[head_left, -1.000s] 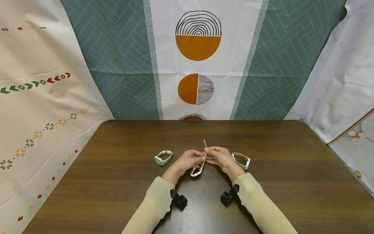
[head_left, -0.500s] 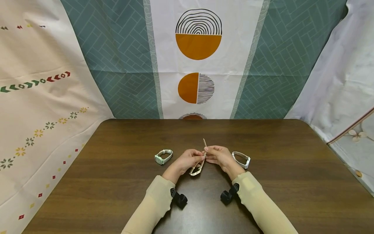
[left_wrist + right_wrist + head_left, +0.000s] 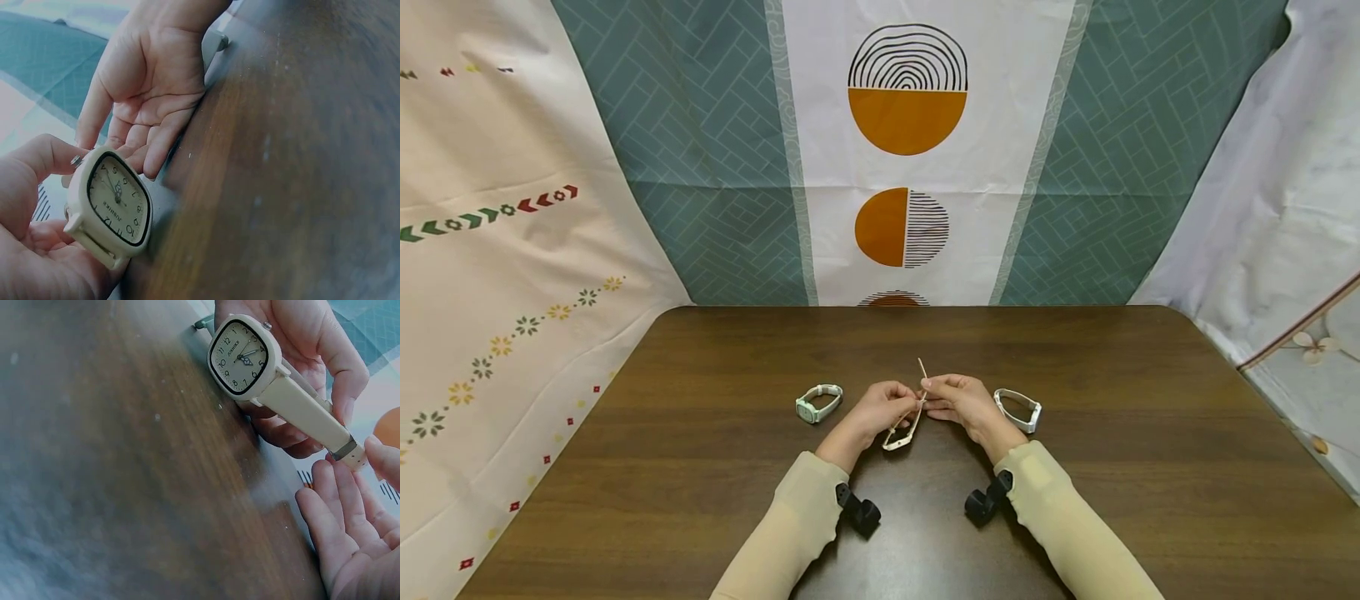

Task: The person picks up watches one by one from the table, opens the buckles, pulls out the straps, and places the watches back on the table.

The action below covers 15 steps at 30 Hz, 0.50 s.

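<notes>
A cream wristwatch [image 3: 898, 442] with a squarish case hangs between both hands, a little above the table. Its dial faces the camera in the left wrist view, where the case [image 3: 115, 203] sits beside the left fingers. My left hand [image 3: 880, 410] pinches the strap near the buckle side. Opposite it, my right hand [image 3: 958, 403] holds the strap's end between thumb and fingers. In the right wrist view the strap [image 3: 306, 415] runs from the case down to a grey metal buckle [image 3: 344, 449] by the right fingertips. Part of the strap is hidden behind the left fingers.
On the brown table [image 3: 737, 500] a pale green watch [image 3: 818, 404] lies left of the hands. A white watch [image 3: 1018, 410] lies close to the right wrist. Behind the table hangs a patterned cloth [image 3: 910, 208]; dark wrist cameras sit on both sleeves.
The cream watch and the strap's upper end have shifted slightly to the left. Both hands keep nearly the same place and hold.
</notes>
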Each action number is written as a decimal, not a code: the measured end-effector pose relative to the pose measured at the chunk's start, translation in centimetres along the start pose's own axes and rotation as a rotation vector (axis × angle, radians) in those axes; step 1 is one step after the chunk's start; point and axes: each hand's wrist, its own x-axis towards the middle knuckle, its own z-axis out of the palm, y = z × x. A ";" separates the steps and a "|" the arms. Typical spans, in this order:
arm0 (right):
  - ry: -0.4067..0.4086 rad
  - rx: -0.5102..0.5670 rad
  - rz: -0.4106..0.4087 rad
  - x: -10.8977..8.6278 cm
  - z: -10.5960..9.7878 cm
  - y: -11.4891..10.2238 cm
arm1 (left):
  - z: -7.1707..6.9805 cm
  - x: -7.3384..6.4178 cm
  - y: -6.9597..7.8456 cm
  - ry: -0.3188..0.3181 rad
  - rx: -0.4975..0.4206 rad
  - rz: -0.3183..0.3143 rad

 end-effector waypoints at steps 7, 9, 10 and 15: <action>0.004 -0.020 0.005 0.1 0.1 0.0 | -0.1 -0.4 0.4 0.005 -0.042 0.002; 0.004 -0.035 0.009 0.1 0.1 0.0 | -0.1 0.3 -0.7 0.017 -0.069 0.008; 0.006 -0.044 0.010 0.1 0.1 0.0 | -0.1 0.4 -0.7 0.021 -0.089 0.006; 0.024 -0.053 0.003 0.2 0.1 0.2 | -0.1 0.7 -1.1 0.060 -0.214 -0.005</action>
